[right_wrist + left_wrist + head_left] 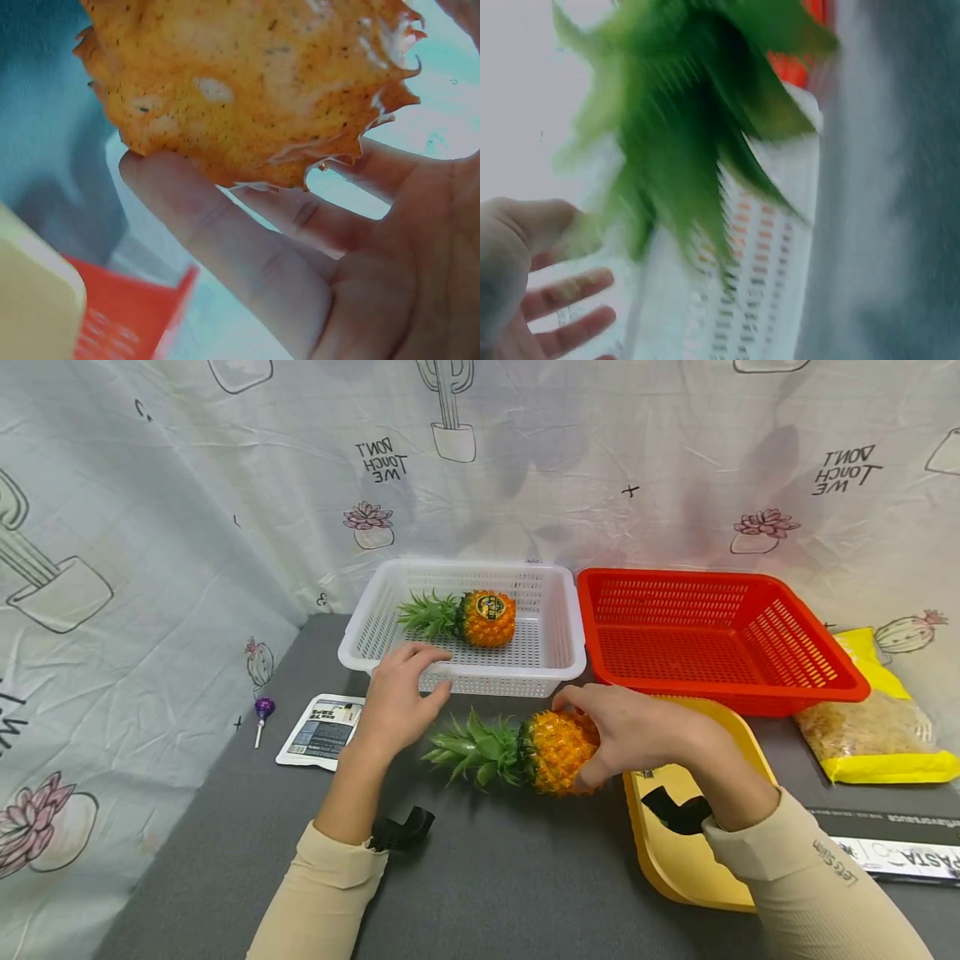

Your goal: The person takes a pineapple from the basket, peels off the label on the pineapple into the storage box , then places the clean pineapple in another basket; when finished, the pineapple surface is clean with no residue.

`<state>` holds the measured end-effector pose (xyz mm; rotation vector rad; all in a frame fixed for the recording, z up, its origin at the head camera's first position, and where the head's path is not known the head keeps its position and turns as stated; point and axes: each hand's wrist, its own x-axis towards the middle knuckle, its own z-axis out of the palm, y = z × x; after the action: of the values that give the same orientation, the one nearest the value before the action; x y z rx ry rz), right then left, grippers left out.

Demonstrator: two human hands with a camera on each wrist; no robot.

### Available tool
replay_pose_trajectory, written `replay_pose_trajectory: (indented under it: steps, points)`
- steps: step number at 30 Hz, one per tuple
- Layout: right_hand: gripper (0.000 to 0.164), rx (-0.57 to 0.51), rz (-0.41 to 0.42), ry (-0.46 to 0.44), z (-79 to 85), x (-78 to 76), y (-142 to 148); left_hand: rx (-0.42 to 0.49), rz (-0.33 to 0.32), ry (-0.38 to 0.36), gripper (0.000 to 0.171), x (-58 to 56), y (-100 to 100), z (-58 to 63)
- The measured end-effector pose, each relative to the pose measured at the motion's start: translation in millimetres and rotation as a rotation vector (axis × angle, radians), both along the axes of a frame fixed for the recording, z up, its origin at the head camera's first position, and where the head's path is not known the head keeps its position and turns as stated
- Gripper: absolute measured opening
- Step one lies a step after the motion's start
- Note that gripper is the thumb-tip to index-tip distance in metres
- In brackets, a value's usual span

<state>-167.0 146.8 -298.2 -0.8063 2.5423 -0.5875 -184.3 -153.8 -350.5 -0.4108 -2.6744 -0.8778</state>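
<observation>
My right hand (637, 727) grips a small pineapple (561, 753) by the round base of its orange body, thumb on the near side and fingers on the far side. The fruit lies sideways over the grey table, its green leaves (480, 750) pointing left. In the right wrist view, the thumb (217, 225) presses the spiky skin. My left hand (397, 706) hovers left of the leaf tips, fingers spread and holding nothing, at the white basket's front rim (487, 672). Blurred leaves (675, 127) partly cover the left wrist view. Another pineapple (489, 620) rests inside the white basket.
A red basket (705, 689) stands right of the white one. Partly under my right forearm is a yellow tray (652, 860). Farther right are a yellow bag (885, 768) and a pasta pack (900, 860). A white pouch (318, 735) and purple lollipop (264, 707) lie left.
</observation>
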Motion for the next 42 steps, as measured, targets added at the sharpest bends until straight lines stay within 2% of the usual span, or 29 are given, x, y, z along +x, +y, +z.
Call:
replay_pose_trajectory:
  steps: [4,7,14,20,26,33,37,42]
  points:
    - [0.07,0.019,-0.003,0.014,14.4,5.2,9,-0.065,0.066,-0.043,0.035,-3.8,-6,-4.6]
    - [0.071,0.032,-0.005,0.029,23.9,7.0,16,-0.096,0.092,-0.035,0.032,-5.9,-7,-7.5]
    - [0.075,0.04,-0.018,0.051,40.4,6.5,34,-0.057,0.188,0.07,0.022,-11.8,-1,-16.0]
    - [0.08,0.099,-0.044,0.123,56.4,2.5,51,-0.034,0.22,0.074,0.02,-14.8,1,-17.5]
    - [0.082,0.144,-0.089,0.18,70.8,-10.4,70,-0.01,0.262,0.064,0.019,-15.0,2,-15.7]
    - [0.085,0.196,-0.166,0.22,75.6,-35.0,93,-0.009,0.288,0.054,0.019,-13.9,2,-15.6]
    - [0.089,0.231,-0.193,0.217,77.7,-50.7,109,-0.011,0.297,0.04,0.019,-13.4,2,-15.8]
    - [0.091,0.193,-0.21,0.182,82.3,-68.3,132,-0.018,0.294,0.039,0.02,-14.1,3,-15.3]
